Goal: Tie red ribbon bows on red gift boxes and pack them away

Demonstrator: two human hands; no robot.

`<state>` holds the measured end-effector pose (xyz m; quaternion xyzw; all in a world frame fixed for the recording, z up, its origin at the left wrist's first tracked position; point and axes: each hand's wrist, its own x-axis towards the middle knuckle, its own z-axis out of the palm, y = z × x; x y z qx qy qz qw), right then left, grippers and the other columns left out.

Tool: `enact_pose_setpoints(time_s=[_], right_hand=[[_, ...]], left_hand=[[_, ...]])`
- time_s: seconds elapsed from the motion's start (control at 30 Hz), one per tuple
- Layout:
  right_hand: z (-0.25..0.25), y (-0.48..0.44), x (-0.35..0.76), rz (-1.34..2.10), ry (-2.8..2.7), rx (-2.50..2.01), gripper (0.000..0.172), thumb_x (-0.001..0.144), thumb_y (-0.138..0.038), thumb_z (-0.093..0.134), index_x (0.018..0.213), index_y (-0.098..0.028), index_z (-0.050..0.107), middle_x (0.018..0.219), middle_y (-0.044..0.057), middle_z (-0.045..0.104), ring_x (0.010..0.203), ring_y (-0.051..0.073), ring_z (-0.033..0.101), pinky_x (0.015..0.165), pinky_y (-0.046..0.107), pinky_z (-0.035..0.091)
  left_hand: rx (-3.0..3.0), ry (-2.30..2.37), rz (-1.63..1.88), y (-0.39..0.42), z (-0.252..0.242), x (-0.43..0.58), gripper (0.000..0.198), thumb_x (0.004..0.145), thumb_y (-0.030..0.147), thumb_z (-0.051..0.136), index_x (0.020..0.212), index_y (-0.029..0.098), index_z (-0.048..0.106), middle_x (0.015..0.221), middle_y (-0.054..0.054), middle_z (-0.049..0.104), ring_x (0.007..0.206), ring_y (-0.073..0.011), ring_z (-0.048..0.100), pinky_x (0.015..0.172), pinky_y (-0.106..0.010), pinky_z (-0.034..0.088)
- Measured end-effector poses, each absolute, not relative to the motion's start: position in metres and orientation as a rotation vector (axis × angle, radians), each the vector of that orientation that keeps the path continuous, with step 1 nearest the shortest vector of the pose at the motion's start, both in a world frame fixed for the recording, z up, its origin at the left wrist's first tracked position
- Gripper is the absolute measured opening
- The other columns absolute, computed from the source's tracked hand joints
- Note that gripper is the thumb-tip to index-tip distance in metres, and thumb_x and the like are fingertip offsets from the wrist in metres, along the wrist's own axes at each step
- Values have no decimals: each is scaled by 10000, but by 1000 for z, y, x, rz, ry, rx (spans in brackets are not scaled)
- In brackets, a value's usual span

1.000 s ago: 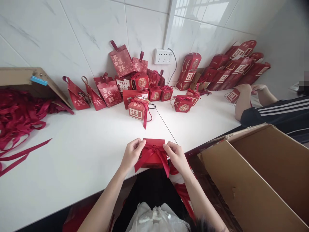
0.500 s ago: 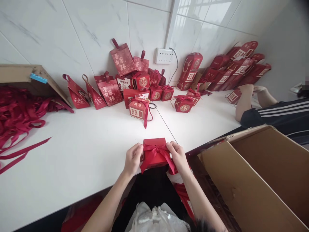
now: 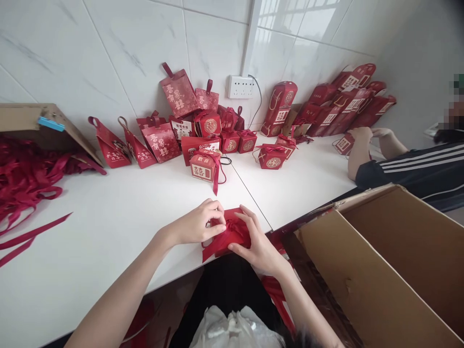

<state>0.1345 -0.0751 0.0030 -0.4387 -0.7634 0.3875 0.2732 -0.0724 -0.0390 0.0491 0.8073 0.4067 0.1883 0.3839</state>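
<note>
A red gift box (image 3: 232,212) with a red ribbon bow (image 3: 229,233) tied across it lies at the table's front edge. My left hand (image 3: 203,221) is over the box's left side, thumb and forefinger pinched on the ribbon beside the knot. My right hand (image 3: 256,241) spans the right side of the box, fingers at the far edge and thumb at the near edge, holding it. Both hands partly hide the bow. Beyond them on the white table (image 3: 163,193) stands a finished-looking red box with a ribbon (image 3: 203,169).
Several red gift bags (image 3: 161,140) and boxes stand along the tiled wall. A carton of red ribbons (image 3: 27,169) is at left, loose ends trailing over the table. A large open cardboard box (image 3: 362,261) stands at right. Another person's hands (image 3: 362,137) handle a red box at far right.
My left hand has moved from the box's left edge up onto the ribbon. My right hand has shifted from the corner to span the box. The view has shifted slightly.
</note>
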Motion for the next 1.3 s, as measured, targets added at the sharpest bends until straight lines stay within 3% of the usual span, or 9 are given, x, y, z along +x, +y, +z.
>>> enact_pose_setpoints(time_s=[0.23,0.43,0.63,0.77,0.83,0.9,1.0,1.13,1.3], right_hand=[[0,-75,138,1070,-2051,-1146,592,807,-371,582,1313,-260,295,1474,102,116,1363,239,197,1079,418,307],[-1,-75,137,1078,-2003,-1123,604,802,-351,590,1320,-265,291,1471,107,154,1360,259,202,1083,457,289],[-4,-74,138,1103,-1977,-1091,648,789,-373,605,1332,-262,269,1471,112,164,1362,252,194,1089,456,264],[-5,-69,142,1144,-1781,-1068,715,763,-469,606,1338,-275,227,1433,118,258,1316,264,292,1037,457,323],[-1,-62,142,1093,-1623,-1169,503,824,-503,493,1235,-252,348,1316,116,411,1200,249,434,952,430,397],[5,-55,141,1035,-1563,-1332,328,867,-506,389,975,-213,489,1009,73,569,940,208,556,808,363,449],[12,-47,136,1076,-1625,-1469,387,840,-530,414,649,-196,445,582,-28,456,561,126,451,550,256,376],[10,-43,130,1197,-1590,-1454,409,789,-531,498,581,-194,394,488,-64,360,448,83,315,449,222,244],[-5,-42,130,1419,-1403,-1319,416,766,-550,530,601,-196,388,496,-64,401,442,78,336,447,214,264]], left_hand=[[1787,970,432,-30,52,-67,212,815,350,463,699,186,531,675,10,546,624,-127,489,624,-246,402],[1784,1043,552,-25,48,-70,176,769,334,530,855,186,569,757,-3,549,669,-132,489,642,-254,411],[1702,1100,611,-36,43,-76,195,793,362,502,777,182,575,693,-2,555,623,-129,508,590,-244,419],[1698,1341,803,-49,37,-76,249,769,361,528,958,204,560,810,-13,582,637,-129,542,616,-259,444],[1663,1518,926,-54,35,-74,225,773,387,510,906,207,539,816,-4,560,609,-120,527,593,-251,428],[1669,1630,875,-57,35,-70,222,778,411,487,711,199,500,714,17,532,557,-113,485,547,-239,387],[1696,1671,674,-62,34,-63,347,775,449,472,553,196,389,525,42,432,485,-111,398,487,-234,312],[1558,1655,752,-71,23,-55,366,781,474,462,570,198,345,512,55,351,471,-100,333,466,-228,275],[1322,1550,928,-80,5,-47,375,805,455,456,577,199,304,517,58,295,475,-93,304,463,-217,260]])
